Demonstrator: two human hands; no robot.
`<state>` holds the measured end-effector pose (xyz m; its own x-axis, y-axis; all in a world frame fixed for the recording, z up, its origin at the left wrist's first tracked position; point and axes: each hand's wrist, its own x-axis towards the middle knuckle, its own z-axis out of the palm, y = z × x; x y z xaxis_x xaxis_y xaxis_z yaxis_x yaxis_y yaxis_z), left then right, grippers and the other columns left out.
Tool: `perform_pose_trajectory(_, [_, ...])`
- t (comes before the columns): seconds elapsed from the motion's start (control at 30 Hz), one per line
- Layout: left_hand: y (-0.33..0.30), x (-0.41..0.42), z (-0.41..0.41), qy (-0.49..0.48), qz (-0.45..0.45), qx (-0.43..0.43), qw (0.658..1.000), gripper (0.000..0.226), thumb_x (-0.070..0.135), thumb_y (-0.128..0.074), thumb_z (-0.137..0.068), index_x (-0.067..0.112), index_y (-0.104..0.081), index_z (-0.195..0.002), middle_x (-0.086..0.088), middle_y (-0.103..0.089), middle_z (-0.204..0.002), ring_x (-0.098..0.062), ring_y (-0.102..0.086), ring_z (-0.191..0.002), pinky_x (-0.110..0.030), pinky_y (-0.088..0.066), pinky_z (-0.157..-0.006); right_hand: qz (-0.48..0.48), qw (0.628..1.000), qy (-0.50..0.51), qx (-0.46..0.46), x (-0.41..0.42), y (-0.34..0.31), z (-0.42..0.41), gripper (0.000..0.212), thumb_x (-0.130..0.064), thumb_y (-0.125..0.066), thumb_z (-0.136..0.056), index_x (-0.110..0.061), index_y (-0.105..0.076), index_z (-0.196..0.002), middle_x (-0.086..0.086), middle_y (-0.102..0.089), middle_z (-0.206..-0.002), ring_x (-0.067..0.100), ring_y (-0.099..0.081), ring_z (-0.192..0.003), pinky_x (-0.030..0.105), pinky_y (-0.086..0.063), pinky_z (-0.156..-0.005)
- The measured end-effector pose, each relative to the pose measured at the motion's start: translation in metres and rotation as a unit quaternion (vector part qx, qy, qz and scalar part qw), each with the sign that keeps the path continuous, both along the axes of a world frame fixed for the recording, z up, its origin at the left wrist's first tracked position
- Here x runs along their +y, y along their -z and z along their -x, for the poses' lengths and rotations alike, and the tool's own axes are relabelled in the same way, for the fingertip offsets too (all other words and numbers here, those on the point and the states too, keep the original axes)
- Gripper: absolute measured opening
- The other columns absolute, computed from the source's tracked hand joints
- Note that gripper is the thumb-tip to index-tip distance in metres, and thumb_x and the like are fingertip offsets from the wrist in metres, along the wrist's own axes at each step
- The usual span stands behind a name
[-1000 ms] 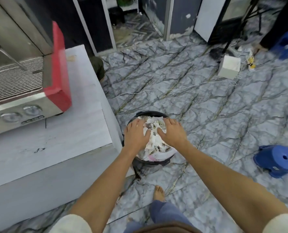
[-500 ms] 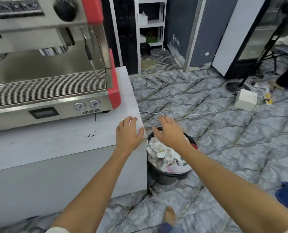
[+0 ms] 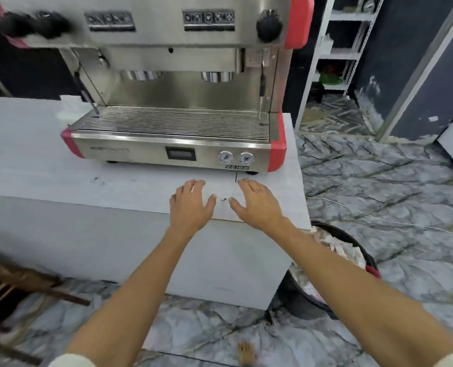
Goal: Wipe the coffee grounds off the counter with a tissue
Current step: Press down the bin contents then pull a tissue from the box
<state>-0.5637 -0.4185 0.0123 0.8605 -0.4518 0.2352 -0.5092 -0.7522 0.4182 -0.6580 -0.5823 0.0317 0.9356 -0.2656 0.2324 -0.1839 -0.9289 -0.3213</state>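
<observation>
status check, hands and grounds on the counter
Left hand and right hand open, empty, over counter. Dark specks between them, unwiped. No tissue in hand. Nothing blocking.

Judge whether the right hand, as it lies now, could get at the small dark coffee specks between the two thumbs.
Probably yes. The right hand is open over the counter, its thumb tip right beside the specks. Nothing lies between them; the left hand sits clear on the other side.

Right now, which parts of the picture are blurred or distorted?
Head view: the espresso machine top left is smeared by motion; the bin is soft; the counter edge bends from the wide lens; both hands, left hand and right hand, look fairly sharp.
</observation>
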Motion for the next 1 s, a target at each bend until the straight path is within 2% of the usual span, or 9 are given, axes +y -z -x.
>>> perform_pose_trajectory(0.33, [-0.008, 0.103, -0.056, -0.149, -0.040, 0.005, 0.988, 0.054, 0.049, -0.053, -0.095, 0.018, -0.051, -0.138, -0.005, -0.051, -0.142, -0.032, -0.048, -0.128, -0.050, -0.039, -0.103, 0.040, 0.987, -0.154, 0.016, 0.080, -0.005, -0.105, 0.058, -0.049, -0.043, -0.094, -0.011, -0.039, -0.138, 0.009, -0.043, -0.144, 0.026, -0.040, -0.129, 0.038, -0.030, -0.108])
perform_pose_trajectory(0.63, [-0.012, 0.150, -0.084, -0.253, -0.070, 0.023, 0.965, 0.054, 0.051, -0.050, -0.096, 0.021, -0.049, -0.141, -0.005, -0.048, -0.147, -0.033, -0.046, -0.131, -0.055, -0.033, -0.109, 0.057, 0.966, -0.248, 0.040, 0.123, -0.004, -0.169, 0.060, -0.051, -0.041, -0.094, -0.012, -0.037, -0.140, 0.009, -0.038, -0.148, 0.026, -0.035, -0.133, 0.039, -0.027, -0.110])
perform_pose_trajectory(1.0, [-0.004, 0.216, -0.117, -0.296, -0.087, 0.036, 0.951, 0.056, 0.055, -0.047, -0.096, 0.022, -0.049, -0.140, -0.005, -0.049, -0.146, -0.033, -0.045, -0.131, -0.057, -0.034, -0.108, 0.075, 0.949, -0.302, 0.052, 0.189, 0.001, -0.233, 0.062, -0.053, -0.042, -0.092, -0.012, -0.039, -0.138, 0.008, -0.043, -0.143, 0.024, -0.038, -0.131, 0.038, -0.028, -0.109])
